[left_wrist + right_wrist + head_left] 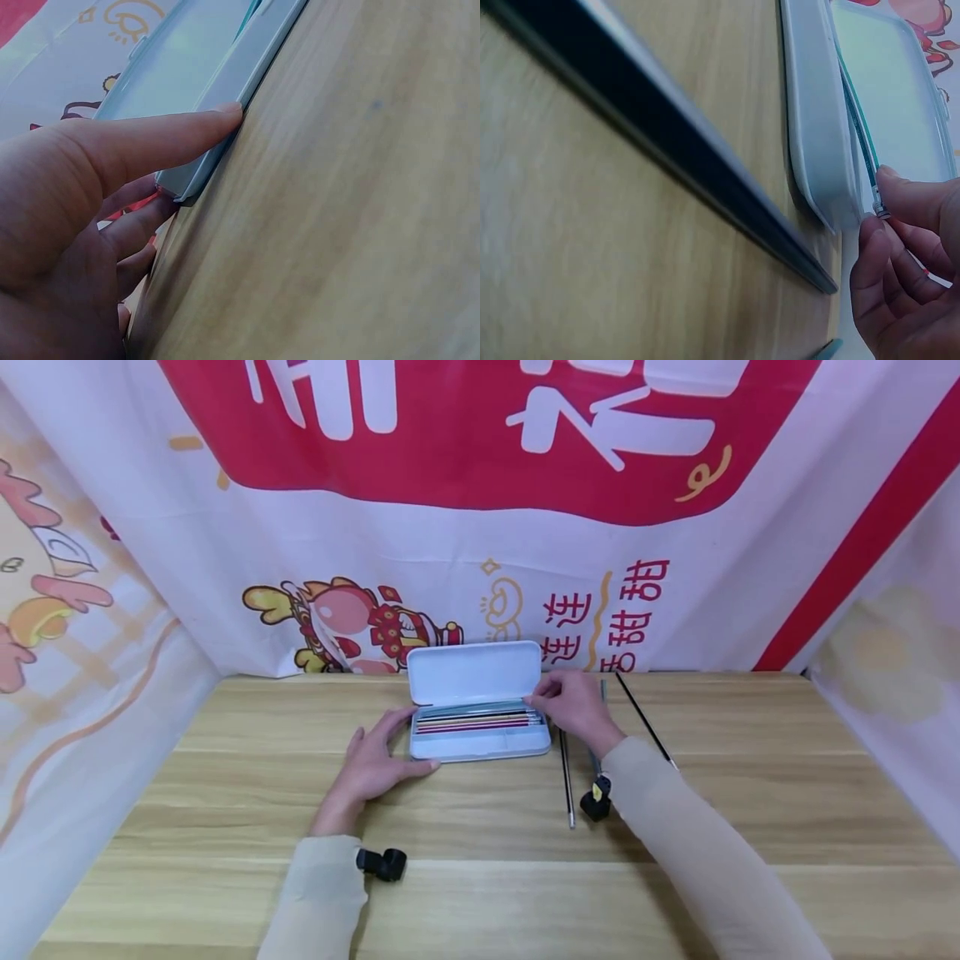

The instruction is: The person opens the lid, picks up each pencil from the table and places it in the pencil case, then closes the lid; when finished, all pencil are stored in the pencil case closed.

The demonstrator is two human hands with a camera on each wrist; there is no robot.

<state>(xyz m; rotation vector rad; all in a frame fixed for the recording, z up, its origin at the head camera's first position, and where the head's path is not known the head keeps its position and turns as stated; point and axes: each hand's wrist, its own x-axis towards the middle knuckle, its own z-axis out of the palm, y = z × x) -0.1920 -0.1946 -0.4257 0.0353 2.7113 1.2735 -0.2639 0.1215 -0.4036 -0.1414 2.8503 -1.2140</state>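
A light blue pencil case (457,748) stands with its lid (474,672) raised at the back of the table. Several pencils (468,723) lie lengthwise inside it, among them dark red, black and tan ones. My left hand (369,767) holds the case's left end, the thumb along the front edge and the other fingers at the side. At the right end, my right hand (576,703) pinches a green pencil (864,139) by its metal-banded end between thumb and fingertips. That pencil's length lies over the case, along the lid side.
Right of the case, a black pencil (566,781) lies on the wooden table (480,902). A teal pencil (603,691) is partly hidden under my right arm. Another black pencil (643,717) slants farther right. A printed cloth (465,543) hangs behind the table.
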